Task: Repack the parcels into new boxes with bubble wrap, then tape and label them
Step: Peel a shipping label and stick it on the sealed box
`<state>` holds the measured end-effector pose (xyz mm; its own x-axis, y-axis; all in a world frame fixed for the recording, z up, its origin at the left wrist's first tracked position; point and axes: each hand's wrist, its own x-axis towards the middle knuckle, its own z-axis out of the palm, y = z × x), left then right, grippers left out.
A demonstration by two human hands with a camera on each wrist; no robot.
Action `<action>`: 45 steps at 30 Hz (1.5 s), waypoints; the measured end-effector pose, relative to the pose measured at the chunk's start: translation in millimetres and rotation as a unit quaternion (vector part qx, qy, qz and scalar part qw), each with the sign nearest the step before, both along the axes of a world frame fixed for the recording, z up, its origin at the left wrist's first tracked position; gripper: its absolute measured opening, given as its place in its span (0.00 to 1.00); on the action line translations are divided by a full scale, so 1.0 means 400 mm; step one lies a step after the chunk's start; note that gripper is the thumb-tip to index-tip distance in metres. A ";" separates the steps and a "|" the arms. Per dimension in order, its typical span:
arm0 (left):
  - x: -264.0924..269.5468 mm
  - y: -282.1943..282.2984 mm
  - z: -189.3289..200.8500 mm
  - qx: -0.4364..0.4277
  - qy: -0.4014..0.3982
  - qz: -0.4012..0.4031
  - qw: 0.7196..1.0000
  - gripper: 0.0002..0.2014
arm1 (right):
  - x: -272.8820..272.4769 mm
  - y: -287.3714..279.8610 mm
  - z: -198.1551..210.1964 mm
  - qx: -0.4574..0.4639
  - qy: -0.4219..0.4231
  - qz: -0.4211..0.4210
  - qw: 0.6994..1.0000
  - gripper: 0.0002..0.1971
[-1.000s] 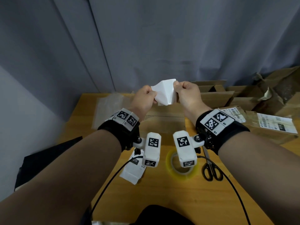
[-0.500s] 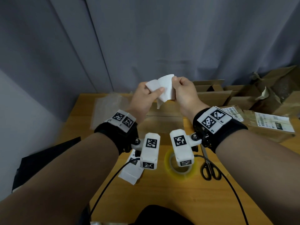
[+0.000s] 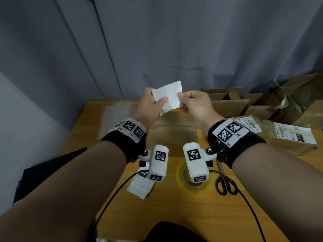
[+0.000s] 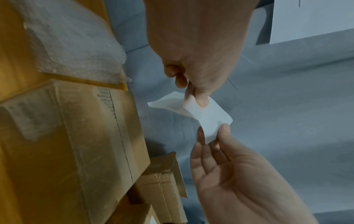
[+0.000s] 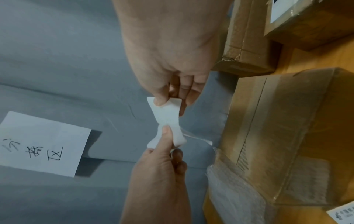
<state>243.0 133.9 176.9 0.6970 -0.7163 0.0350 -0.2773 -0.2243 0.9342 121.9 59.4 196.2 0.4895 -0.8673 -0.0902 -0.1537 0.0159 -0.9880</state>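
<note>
Both hands are up over the taped box [image 3: 172, 131] mid-tabletop, left hand [image 3: 150, 105] and right hand [image 3: 195, 103] each pinching the label [image 3: 170, 95]. It's flimsy, curls easily and probably sticky, so an edge grip seems safest.

Head view looks down over table [image 3: 122, 215]; wrist views close; all share hands.

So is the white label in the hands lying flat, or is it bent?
Bent. The label is held up between the left hand and right hand, each pinching an edge, and it curls between them.
</note>
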 end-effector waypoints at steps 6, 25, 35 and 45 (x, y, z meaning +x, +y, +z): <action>0.041 0.011 -0.014 0.078 -0.066 -0.002 0.995 0.19 | -0.001 -0.015 0.004 -0.027 0.048 -0.010 0.998 0.11; 0.094 0.039 -0.077 0.281 -0.220 0.013 0.934 0.22 | 0.006 -0.018 -0.043 -0.008 0.030 -0.079 0.996 0.09; 0.099 0.025 -0.093 0.309 -0.281 -0.009 0.908 0.17 | -0.002 -0.037 -0.049 -0.011 0.023 -0.123 0.992 0.09; 0.097 0.042 -0.115 0.339 -0.356 -0.042 0.870 0.17 | 0.004 -0.027 -0.061 -0.030 0.006 -0.131 0.991 0.09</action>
<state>281.9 150.6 131.0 0.6161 -0.7876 -0.0136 -0.7734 -0.6080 0.1794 123.4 48.4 171.9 0.2464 -0.9684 -0.0391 -0.1647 -0.0021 -0.9863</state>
